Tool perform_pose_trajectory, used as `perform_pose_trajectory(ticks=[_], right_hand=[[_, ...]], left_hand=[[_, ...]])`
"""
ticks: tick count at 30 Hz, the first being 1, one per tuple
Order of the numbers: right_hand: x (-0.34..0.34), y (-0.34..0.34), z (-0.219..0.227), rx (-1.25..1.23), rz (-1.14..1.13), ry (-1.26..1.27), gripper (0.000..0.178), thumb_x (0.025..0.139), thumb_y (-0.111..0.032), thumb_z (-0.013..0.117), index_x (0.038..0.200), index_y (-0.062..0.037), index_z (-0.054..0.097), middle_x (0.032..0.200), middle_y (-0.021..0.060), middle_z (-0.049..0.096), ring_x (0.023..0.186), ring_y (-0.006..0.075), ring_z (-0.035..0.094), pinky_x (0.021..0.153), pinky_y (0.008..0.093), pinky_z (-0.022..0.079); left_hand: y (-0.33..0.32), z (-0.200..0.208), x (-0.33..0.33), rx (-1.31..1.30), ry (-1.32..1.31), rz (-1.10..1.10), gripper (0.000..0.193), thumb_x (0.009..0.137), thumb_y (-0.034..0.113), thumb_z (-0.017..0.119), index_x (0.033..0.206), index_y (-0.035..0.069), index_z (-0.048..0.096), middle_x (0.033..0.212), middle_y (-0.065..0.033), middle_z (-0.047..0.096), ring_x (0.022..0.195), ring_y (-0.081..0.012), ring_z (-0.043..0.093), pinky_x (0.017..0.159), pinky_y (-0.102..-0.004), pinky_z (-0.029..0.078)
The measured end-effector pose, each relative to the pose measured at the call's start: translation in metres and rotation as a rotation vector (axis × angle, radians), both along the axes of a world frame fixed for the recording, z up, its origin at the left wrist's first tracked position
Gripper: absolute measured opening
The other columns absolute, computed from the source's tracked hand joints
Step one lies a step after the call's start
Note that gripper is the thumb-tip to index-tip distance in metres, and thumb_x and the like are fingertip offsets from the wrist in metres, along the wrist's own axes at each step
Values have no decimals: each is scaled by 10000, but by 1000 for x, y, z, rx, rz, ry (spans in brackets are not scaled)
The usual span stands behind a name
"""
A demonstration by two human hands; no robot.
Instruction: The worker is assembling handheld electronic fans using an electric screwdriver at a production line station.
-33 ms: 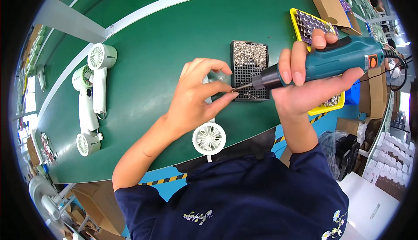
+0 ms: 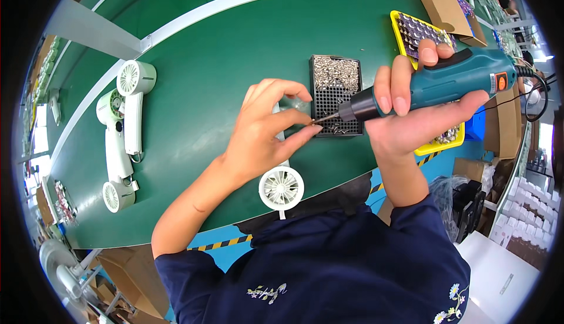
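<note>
My right hand is wrapped round a teal electric screwdriver with a black nose. Its thin bit points left and meets the fingertips of my left hand. Thumb and forefinger of that hand pinch a tiny screw at the bit's tip, mostly hidden by the fingers. Below them lies a black screw tray, its far half heaped with small silvery screws and its near half a grid of holes. A white handheld fan rests by the table's front edge, its handle partly hidden under my left hand.
More white fans lie together on the green table at the left. Yellow trays of small parts stand at the right, one beside an open cardboard box. The screwdriver's black cable trails off right.
</note>
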State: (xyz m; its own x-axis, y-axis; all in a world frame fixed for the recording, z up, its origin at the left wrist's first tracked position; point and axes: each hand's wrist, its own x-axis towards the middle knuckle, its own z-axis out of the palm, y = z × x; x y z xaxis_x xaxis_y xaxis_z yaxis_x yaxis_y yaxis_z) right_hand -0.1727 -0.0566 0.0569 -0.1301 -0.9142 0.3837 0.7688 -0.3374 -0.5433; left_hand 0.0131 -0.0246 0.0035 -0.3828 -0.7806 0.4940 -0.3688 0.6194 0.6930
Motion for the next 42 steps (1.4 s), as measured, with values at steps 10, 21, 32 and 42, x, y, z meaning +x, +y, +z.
perform_pose_trajectory(ticks=[10,21,32,42], right_hand=[[-5,-6,3,-106,-53,74,640,882,-686,355,1073,-91,494,944,6,533,402,85,362,343,218,311],[-1,-6,-2,43,-14,12,732,791,-810,323,1067,-156,500,924,-4,509,368,97,358,342,252,307],[-2,-1,1,97,-56,-61,713,812,-788,324,1054,-137,482,903,1,501,369,90,345,340,242,306],[15,-17,3,-34,121,-16,710,838,-742,373,1094,-90,492,944,5,509,424,96,396,363,248,339]], left_hand=[[-8,-7,-4,34,103,1,165,644,27,765,772,20,660,1037,-62,607,834,-219,561,707,-327,475],[-10,-6,1,-68,57,-45,161,640,57,769,732,3,647,1099,-72,625,820,-226,581,704,-325,486],[-7,-8,0,-60,105,-26,171,624,44,778,726,11,645,1104,-81,614,797,-214,581,677,-323,487],[-9,-6,4,-26,116,-9,142,669,42,755,784,12,678,1137,-106,607,901,-256,578,754,-336,481]])
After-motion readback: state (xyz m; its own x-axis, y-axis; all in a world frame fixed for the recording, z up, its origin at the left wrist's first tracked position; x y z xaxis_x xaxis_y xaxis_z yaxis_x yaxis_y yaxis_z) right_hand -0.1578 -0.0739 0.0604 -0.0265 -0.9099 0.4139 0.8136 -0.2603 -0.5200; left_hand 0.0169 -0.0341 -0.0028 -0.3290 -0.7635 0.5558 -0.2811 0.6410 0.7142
